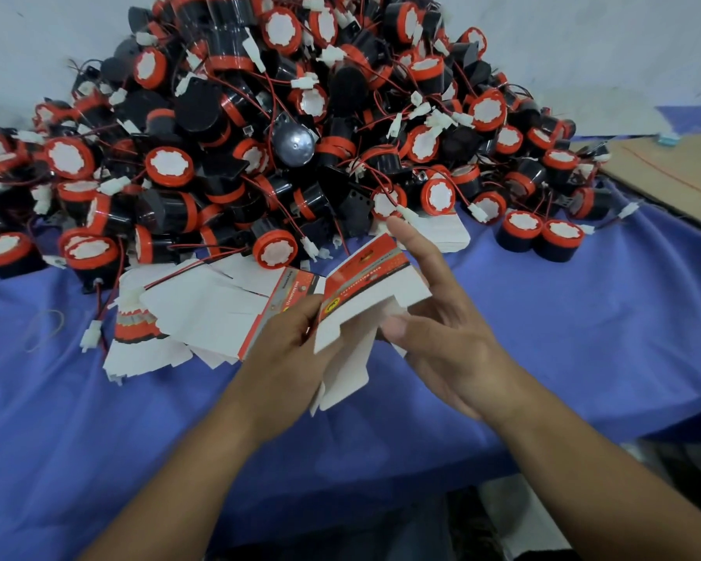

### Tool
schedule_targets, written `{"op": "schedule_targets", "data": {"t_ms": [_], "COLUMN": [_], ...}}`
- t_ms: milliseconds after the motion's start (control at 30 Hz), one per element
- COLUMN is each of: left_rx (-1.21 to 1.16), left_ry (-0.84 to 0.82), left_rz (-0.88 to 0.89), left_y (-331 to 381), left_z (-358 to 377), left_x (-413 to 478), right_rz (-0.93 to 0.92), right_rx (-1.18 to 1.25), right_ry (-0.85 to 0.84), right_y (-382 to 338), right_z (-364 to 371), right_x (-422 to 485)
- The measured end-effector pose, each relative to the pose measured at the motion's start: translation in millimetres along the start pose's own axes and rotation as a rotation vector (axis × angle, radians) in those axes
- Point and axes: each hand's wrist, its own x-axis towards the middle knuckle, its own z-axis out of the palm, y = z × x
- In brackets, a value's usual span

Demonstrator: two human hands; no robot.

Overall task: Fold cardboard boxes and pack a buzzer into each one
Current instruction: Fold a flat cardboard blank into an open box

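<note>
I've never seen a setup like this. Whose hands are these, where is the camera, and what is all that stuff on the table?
There is no machine here, just a person's two bare hands, filmed by a camera on their head that looks down. The left hand pinches a half-folded cardboard box, and the right hand steadies it with straight fingers. A heap of red-and-black buzzers with wires lies on the blue cloth, with flat boxes in front.

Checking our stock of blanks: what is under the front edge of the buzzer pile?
Flat white box blanks poke out from under the buzzer pile, lying on the blue cloth. How far they run beneath is hidden by buzzers.
</note>
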Motion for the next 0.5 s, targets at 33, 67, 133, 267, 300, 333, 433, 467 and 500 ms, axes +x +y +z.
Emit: {"op": "schedule_targets", "data": {"t_ms": [33, 67, 133, 267, 300, 333, 433, 467, 500], "left_rx": [-0.063, -0.127, -0.231, -0.227, -0.29, -0.327, -0.169, -0.109, -0.097], "left_ry": [0.027, 0.05, 0.087, 0.152, 0.101, 0.021, -0.17, -0.201, -0.216], "left_rz": [0.002, 0.006, -0.022, 0.076, 0.078, 0.083, 0.085, 0.076, 0.066], "left_y": [1, 1, -1, -7, -5, -4, -7, -8, -8], "left_z": [1, 2, 3, 3, 3, 2, -2, -2, -2], "left_x": [0, 0, 1, 1, 1, 1, 3, 2, 2], "right_rz": [0.007, 0.009, 0.005, 0.026, 0.031, 0.032, 0.051, 0.068, 0.08], "right_rx": [0.042, 0.066, 0.028, -0.149, -0.16, -0.147, -0.098, -0.113, -0.137], "right_ry": [0.002, 0.007, 0.035, 0.078, 0.104, 0.137, 0.197, 0.205, 0.209], "right_y": [1, 1, 2, 7, 9, 11, 13, 13, 13], "right_z": [0, 1, 2, 9, 10, 10, 4, 2, 1], "right_x": [1, 2, 3, 5, 6, 6, 6, 5, 3]}}
